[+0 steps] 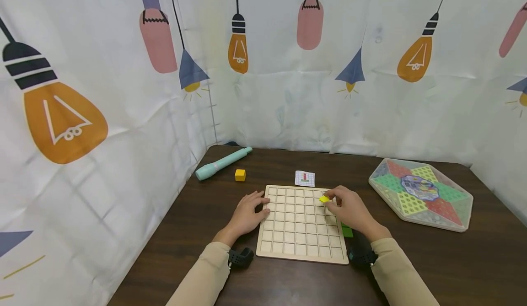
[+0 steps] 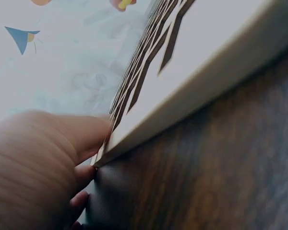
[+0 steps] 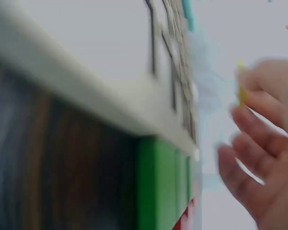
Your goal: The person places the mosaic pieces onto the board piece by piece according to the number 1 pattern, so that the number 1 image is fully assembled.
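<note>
A pale wooden grid board lies flat on the dark table, right in front of me. My left hand rests on the board's left edge with its fingers laid over the frame. Over the board's upper right part, my right hand pinches a small yellow piece between thumb and fingertips; the right wrist view shows that yellow piece blurred. A green block lies against the board's right edge, under my right wrist, and fills the low middle of the right wrist view.
A small pattern card lies just beyond the board. Farther left are a yellow cube and a teal tube-shaped tool. A hexagonal game box sits at the right. Lamp-printed curtains wall the table's back and sides.
</note>
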`<state>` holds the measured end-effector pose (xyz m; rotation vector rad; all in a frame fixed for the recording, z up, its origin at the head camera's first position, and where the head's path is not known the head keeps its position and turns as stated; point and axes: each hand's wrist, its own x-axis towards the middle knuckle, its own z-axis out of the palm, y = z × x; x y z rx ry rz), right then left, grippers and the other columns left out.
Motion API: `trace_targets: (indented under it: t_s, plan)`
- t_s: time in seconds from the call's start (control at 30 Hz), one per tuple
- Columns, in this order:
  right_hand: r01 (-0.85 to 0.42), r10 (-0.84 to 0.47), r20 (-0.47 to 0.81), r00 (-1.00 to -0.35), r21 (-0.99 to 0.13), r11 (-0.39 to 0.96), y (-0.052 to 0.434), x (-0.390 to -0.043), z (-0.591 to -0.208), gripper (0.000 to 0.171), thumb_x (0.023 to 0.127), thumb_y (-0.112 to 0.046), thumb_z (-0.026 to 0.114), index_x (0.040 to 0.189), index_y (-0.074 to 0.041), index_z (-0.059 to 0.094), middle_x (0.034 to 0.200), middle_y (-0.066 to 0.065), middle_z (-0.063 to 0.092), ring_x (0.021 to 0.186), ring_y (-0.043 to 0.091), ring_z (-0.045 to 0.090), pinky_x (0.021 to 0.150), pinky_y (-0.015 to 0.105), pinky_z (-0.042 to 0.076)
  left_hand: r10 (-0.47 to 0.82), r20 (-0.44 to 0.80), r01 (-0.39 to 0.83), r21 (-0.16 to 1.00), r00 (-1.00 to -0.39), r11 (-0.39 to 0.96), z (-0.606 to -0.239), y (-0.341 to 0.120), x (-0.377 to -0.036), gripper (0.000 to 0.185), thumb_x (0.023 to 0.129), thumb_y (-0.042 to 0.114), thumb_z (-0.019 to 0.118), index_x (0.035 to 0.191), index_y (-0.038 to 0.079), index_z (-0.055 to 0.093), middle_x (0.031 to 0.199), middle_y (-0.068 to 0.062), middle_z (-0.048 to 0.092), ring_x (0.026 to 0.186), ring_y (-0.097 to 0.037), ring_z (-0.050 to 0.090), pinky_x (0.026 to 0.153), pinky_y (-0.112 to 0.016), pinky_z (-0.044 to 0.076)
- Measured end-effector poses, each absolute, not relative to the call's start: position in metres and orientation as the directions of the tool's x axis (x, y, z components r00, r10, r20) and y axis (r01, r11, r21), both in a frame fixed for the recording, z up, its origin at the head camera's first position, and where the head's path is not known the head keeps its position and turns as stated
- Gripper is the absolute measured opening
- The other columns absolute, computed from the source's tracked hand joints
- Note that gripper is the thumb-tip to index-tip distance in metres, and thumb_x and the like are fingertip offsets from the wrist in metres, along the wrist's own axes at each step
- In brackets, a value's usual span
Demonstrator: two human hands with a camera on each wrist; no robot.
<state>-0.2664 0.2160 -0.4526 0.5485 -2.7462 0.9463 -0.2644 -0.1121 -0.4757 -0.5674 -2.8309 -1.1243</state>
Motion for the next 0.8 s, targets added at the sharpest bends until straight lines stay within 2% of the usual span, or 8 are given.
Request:
trace_targets:
  t_s: [0.2, 0.3, 0.53, 0.8]
  plan:
    - [-0.435, -0.330, 0.282, -0.901, -0.576, 0.692, 0.196, -0.263, -0.448, 0.022, 0.091, -0.018, 0.070, 0.112, -0.014, 0.071, 0.106, -0.002, 0.063, 0.085, 0.017, 0.051, 0.068, 0.032, 0.049, 0.306, 0.153, 0.324, 0.680, -0.940, 0.657, -0.477, -0.113, -0.266, 0.040, 0.092, 0.020, 0.069, 0.130, 0.009, 0.064, 0.150, -0.011, 0.044, 0.144, -0.033, 0.028, 0.118, -0.056, 0.015]
    - [-0.457, -0.350, 0.294, -0.889, -0.577, 0.677, 0.188, -0.260, -0.441, 0.020, 0.091, -0.018, 0.071, 0.111, -0.016, 0.071, 0.106, -0.003, 0.063, 0.086, 0.016, 0.052, 0.069, 0.032, 0.051, 0.314, 0.152, 0.332, 0.665, -0.937, 0.669, -0.477, -0.113, -0.267, 0.041, 0.092, 0.022, 0.070, 0.130, 0.008, 0.063, 0.150, -0.011, 0.044, 0.144, -0.033, 0.028, 0.119, -0.054, 0.015]
    - [-0.488, -0.379, 0.308, -0.873, -0.577, 0.655, 0.165, -0.260, -0.434, 0.022, 0.090, -0.019, 0.072, 0.111, -0.015, 0.072, 0.104, -0.004, 0.064, 0.084, 0.014, 0.054, 0.067, 0.029, 0.049, 0.326, 0.133, 0.330, 0.654, -0.936, 0.681, -0.475, -0.114, -0.266, 0.045, 0.088, 0.028, 0.074, 0.127, 0.009, 0.064, 0.151, -0.011, 0.043, 0.145, -0.032, 0.027, 0.120, -0.053, 0.012]
    - [-0.419, -0.335, 0.253, -0.908, -0.583, 0.696, 0.144, -0.268, -0.444, 0.019, 0.087, -0.020, 0.075, 0.106, -0.017, 0.074, 0.095, -0.006, 0.063, 0.079, 0.013, 0.050, 0.065, 0.029, 0.045, 0.315, 0.134, 0.324, 0.644, -0.940, 0.693, -0.474, -0.110, -0.266, 0.045, 0.087, 0.031, 0.075, 0.126, 0.009, 0.065, 0.150, -0.011, 0.044, 0.145, -0.032, 0.028, 0.120, -0.053, 0.013]
